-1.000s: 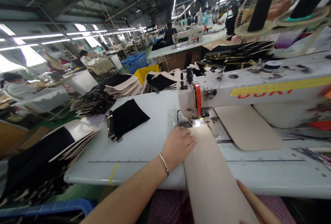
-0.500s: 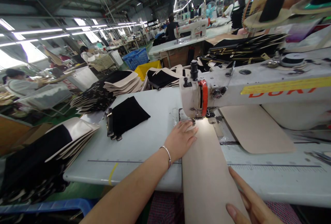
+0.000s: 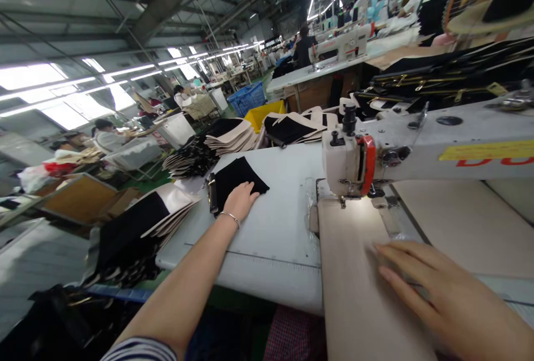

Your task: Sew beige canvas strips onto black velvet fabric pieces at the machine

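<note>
My left hand reaches out to a black fabric piece lying on the white sewing table; its fingers lie flat on top of the piece. A dark strip with metal bits edges that piece on its left. Fingers stretched, my right hand rests on or just over a long beige panel, slightly blurred. The panel's far end sits under the needle area of the sewing machine, lit by a small lamp, and its near end hangs over the table's front edge.
Another beige panel lies beneath the machine arm. Stacks of black-and-beige pieces stand off the table's left side, with more pieces behind. A yellow bin and a blue basket stand farther back. Other people work beyond.
My left hand has left the panel near the needle and moved left onto the black piece. My right hand has moved forward along the panel. The view has turned left.
</note>
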A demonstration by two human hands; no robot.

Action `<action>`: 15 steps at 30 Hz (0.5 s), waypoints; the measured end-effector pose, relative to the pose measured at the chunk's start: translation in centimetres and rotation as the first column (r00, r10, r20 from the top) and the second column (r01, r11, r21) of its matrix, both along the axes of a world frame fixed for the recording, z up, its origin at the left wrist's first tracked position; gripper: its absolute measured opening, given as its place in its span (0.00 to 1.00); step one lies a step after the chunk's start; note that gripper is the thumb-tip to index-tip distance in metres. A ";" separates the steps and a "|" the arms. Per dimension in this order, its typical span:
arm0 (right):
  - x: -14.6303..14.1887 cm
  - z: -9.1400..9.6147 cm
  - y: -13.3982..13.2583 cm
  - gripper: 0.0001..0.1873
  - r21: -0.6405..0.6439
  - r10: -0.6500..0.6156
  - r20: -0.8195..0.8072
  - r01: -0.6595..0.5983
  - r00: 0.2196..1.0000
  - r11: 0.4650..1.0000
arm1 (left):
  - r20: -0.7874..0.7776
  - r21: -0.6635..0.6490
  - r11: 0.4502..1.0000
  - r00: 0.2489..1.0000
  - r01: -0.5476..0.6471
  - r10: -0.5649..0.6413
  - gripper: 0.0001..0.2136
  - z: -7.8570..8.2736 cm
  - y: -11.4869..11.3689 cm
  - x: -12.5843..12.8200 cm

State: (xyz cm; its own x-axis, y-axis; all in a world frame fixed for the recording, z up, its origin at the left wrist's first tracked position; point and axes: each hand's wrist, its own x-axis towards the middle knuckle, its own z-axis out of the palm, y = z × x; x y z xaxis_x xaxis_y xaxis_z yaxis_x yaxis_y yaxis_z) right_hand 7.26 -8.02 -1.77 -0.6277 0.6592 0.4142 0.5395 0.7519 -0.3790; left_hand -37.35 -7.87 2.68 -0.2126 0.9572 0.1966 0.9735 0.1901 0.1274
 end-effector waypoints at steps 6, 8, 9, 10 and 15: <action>-5.1 0.2 5.0 0.19 0.124 0.066 0.170 -0.088 0.983 0.988 | 0.000 -0.074 0.995 0.998 0.063 -0.063 0.18 1.6 -0.3 -2.4; -5.3 -0.4 5.5 0.20 0.144 0.062 0.153 -0.085 0.986 0.986 | -0.011 -0.021 0.999 0.999 0.030 -0.031 0.13 3.0 -0.7 -2.7; -5.2 -0.6 5.5 0.20 0.147 0.064 0.148 -0.086 0.987 0.985 | -0.023 0.029 1.000 1.000 -0.001 0.002 0.12 3.9 -1.1 -2.7; -5.1 -0.7 5.4 0.21 0.152 0.063 0.143 -0.085 0.988 0.985 | -0.036 0.090 0.995 0.998 -0.039 0.042 0.13 4.7 -1.7 -2.4; -5.0 -0.4 4.7 0.21 0.193 0.017 0.141 -0.044 0.990 0.980 | -0.092 0.295 0.944 0.988 0.145 -0.123 0.16 6.9 -7.0 4.6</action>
State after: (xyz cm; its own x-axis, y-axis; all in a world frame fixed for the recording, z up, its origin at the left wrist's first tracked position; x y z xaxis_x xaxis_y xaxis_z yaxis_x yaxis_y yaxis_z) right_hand 2.27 -3.29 -2.13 -0.7065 0.5536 0.4409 0.5518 0.8210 -0.1468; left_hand -32.72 -14.87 9.59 -0.0609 0.8701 0.4892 0.9960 0.0207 0.0873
